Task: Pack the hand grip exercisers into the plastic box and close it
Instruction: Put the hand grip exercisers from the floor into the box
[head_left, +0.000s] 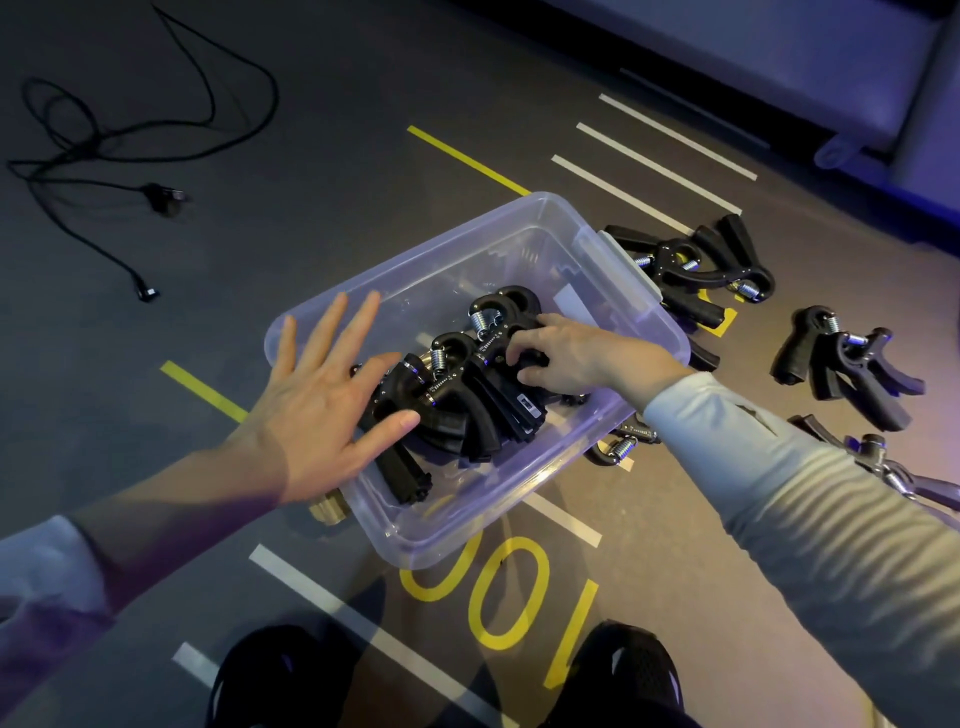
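Observation:
A clear plastic box (519, 499) stands open on the floor in the middle. Several black hand grip exercisers (457, 410) with steel springs lie packed together inside it. My right hand (571, 358) reaches into the box from the right, fingers curled on an exerciser (530, 358) in the pile. My left hand (322, 405) hovers flat over the box's left rim with fingers spread, holding nothing. More exercisers lie on the floor to the right: a cluster (696, 270) behind the box, a pair (841, 364) further right, and others (618, 447) partly hidden under my right forearm.
A tangled black cable (104, 145) lies on the dark floor at far left. Yellow and white floor markings (498, 592) surround the box. My black shoes (628, 670) sit at the bottom edge. A padded bench (857, 78) runs along the top right. No lid is visible.

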